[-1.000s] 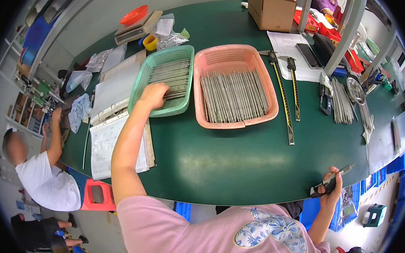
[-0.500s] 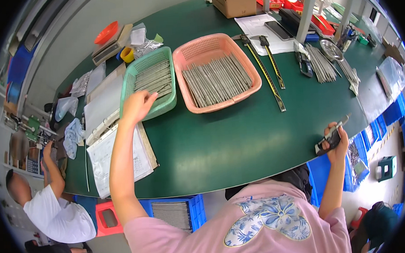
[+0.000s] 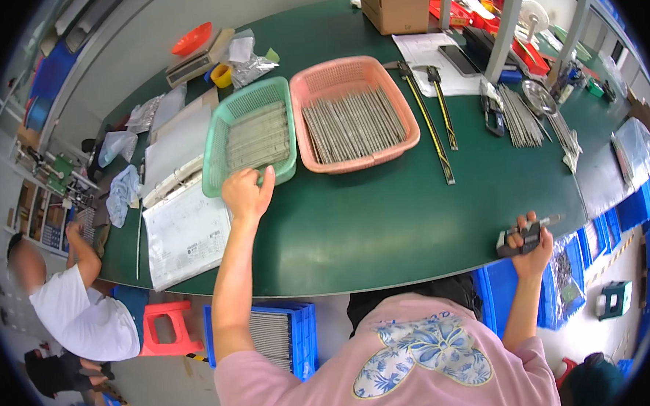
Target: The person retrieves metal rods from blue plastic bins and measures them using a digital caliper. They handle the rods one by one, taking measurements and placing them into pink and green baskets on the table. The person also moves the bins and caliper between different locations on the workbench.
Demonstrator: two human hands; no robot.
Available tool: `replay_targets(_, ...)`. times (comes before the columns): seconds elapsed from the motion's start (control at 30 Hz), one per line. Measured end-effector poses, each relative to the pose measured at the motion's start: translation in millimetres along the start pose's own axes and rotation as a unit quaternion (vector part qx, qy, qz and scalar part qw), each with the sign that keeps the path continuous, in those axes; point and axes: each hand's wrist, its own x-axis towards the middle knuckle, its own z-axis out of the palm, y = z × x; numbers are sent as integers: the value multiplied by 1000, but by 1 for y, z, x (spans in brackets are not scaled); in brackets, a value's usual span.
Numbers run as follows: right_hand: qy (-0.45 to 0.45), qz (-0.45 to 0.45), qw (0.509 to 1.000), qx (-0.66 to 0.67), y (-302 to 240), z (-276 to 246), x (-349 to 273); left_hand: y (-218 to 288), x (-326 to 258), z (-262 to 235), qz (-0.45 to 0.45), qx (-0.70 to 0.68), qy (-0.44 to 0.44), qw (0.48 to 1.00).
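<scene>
Just past the left hand [image 3: 247, 194], right beyond its fingers, sits the green basket [image 3: 218, 178] with a flat pile of thin metal rods [image 3: 257, 137] inside. A moment ago this hand was reaching into that basket, down among the rods. Now it has come back out to the near rim. Its fingers are curled loosely together and I cannot tell if they hold a rod. So the hand looks done with that reach for now.

Far over on the other side, the right hand [image 3: 529, 247] is lifted at the near edge of the counter [image 3: 385, 222]. Its fingers are wrapped tight around a dark measuring tool [image 3: 521, 237] with a thin metal bar sticking out. It held the tool the same way before, so that part has not changed.

Beyond the left fingers and a little to their right is the pink basket [image 3: 403, 144], also full of rods. To the left of the fingers lie white sheets of paper [image 3: 183, 232]. Farther off past the pink basket lie two long metal rulers [image 3: 431, 127] and a cardboard box [image 3: 395, 4].

The counter is dark green and curved. Blue bins [image 3: 273, 338] sit under it. Another person in a white shirt [image 3: 81, 319] sits low at the left, next to a red stool [image 3: 166, 329].
</scene>
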Motion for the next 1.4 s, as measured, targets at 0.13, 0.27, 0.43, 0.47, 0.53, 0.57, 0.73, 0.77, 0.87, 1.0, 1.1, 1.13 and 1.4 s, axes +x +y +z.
replay_targets(0.13, 16, 81, 996, 27, -1, 0, 11, 4, 5, 10, 13, 86, 59, 994)
replay_targets(0.27, 48, 154, 984, 71, 3, 2, 18, 4, -22, -4, 3, 31, 26, 999)
replay_targets(0.43, -28, 236, 964, 121, 9, 10, 40, -14, -4, -1, -18, 75, 30, 997)
replay_targets(0.47, -22, 244, 964, 99, 5, 13, 45, -9, -2, 2, -31, 54, 25, 998)
replay_targets(0.53, -7, 242, 970, 0, -5, 26, 56, -5, 1, 5, -23, 51, 17, 998)
replay_targets(0.57, -15, 215, 974, -64, -8, 29, 62, -6, 4, 0, -45, 56, -10, 997)
replay_targets(0.73, -81, 93, 910, -395, -10, 38, 74, -37, -3, 23, -65, -7, -15, 998)
replay_targets(0.77, -108, 79, 886, -443, -13, 27, 71, -26, -3, 31, -91, -36, -45, 994)
replay_targets(0.87, -136, -15, 823, -551, -10, 24, 61, -17, -9, 4, -86, 33, -136, 986)
replay_targets(1.0, -98, -94, 809, -571, 1, 28, 41, -36, 19, 53, 60, -65, -80, 993)
replay_targets(1.1, -52, -177, 776, -604, 13, 38, 38, -60, -15, 3, -54, -32, -133, 989)
replay_targets(1.13, -18, -180, 749, -637, 6, 33, 33, -22, -8, 6, -43, 37, -179, 982)
replay_targets(1.4, -43, -83, 892, -442, 15, 32, 32, -15, -2, -6, -105, -11, -89, 990)
